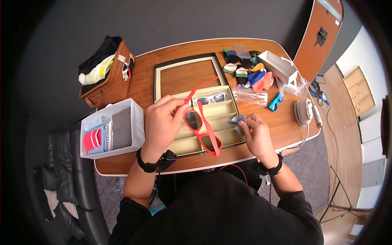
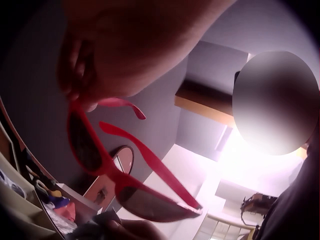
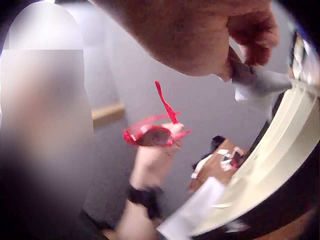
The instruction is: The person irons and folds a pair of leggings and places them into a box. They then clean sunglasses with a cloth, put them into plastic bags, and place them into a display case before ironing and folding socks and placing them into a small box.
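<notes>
My left hand point(image 1: 164, 122) pinches red-framed sunglasses point(image 1: 210, 131) near one hinge, between thumb and fingers. Both temples stand unfolded, and the dark lenses point(image 2: 84, 145) show clearly in the left wrist view. In my right hand point(image 1: 259, 136) a small grey cloth point(image 1: 237, 119) is pinched between thumb and fingers, to the right of the glasses. Below both hands lies a cream-lined display case point(image 1: 222, 110) with several compartments, its framed lid point(image 1: 157, 77) swung back. White-framed sunglasses point(image 1: 211, 99) lie in one of its upper compartments.
Left of the case stand a white bin point(image 1: 138, 128) of folded clothes and a brown basket point(image 1: 116, 79) of clothing. At the right are blue sunglasses point(image 1: 276, 102), a plastic bag point(image 1: 250, 96), colourful cloth pieces point(image 1: 257, 79), a white box point(image 1: 279, 67) and a white corded device point(image 1: 302, 112).
</notes>
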Demonstrator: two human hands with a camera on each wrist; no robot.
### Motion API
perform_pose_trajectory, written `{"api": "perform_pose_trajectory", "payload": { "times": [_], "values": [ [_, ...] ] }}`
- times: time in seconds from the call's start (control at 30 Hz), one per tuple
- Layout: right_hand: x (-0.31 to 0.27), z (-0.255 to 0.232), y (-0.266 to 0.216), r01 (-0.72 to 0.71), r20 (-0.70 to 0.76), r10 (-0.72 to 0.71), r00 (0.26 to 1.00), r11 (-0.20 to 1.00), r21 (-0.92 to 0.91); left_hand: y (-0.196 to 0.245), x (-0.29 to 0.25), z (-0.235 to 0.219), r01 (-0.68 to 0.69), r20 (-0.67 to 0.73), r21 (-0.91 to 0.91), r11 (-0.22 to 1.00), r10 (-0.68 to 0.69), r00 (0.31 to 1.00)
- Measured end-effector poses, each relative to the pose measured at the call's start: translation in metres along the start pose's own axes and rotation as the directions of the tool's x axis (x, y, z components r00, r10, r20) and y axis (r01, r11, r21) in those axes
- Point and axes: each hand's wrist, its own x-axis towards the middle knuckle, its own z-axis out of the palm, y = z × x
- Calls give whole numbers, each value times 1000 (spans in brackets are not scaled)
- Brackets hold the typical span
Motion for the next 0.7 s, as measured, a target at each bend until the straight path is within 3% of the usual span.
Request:
{"api": "perform_pose_trajectory", "payload": {
  "times": [0.03, 0.07, 0.1, 0.2, 0.27, 0.33, 0.37, 0.4, 0.47, 0.5, 0.53, 0.6, 0.67, 0.7],
  "values": [
    [4, 6, 8, -287, 262, 181, 948, 842, 456, -2, -2, 2, -10, -31, -37, 999, 9, 999],
    [6, 9, 12, -578, 554, 192, 810, 426, 697, -2, -4, 3, -22, -62, -72, 997, 17, 998],
    [6, 10, 12, -682, 654, 198, 730, 165, 712, -2, -6, 3, -21, -64, -74, 997, 16, 998],
    [3, 24, 7, -647, 617, 210, 758, 128, 752, 3, -12, 10, -54, -70, -72, 996, 49, 996],
    [4, 25, -6, -652, 618, 231, 751, 113, 750, 6, -12, 17, -158, -101, -51, 986, 152, 983],
    [3, 27, -16, -488, 446, 202, 872, 419, 766, 8, -11, 22, -169, -97, -51, 984, 164, 982],
    [4, 26, -21, -230, 220, 100, 970, 655, 720, 8, -10, 25, -191, -93, -36, 981, 187, 978],
    [6, 22, -25, -232, 218, 104, 970, 656, 718, 7, -9, 27, -214, -88, -23, 977, 211, 974],
    [10, 14, -29, 2, -19, 9, 1000, 872, 490, 9, -8, 27, -214, -91, -37, 976, 210, 973],
    [10, 13, -24, -131, 108, 85, 990, 825, 549, 8, -8, 25, -212, -92, -30, 977, 208, 974],
    [9, 17, -12, -133, 108, 88, 990, 826, 547, 8, -8, 24, -208, -92, -23, 978, 205, 974],
    [6, 31, 10, -474, 437, 195, 878, 484, 736, 7, -9, 23, -212, -85, -17, 977, 210, 974],
    [8, 23, 0, -424, 375, 198, 905, 481, 768, 4, -10, 25, -203, -78, -19, 979, 201, 976],
    [11, 14, -6, -308, 259, 178, 949, 696, 649, 4, -10, 26, -204, -78, -22, 979, 201, 976]
  ]
}}
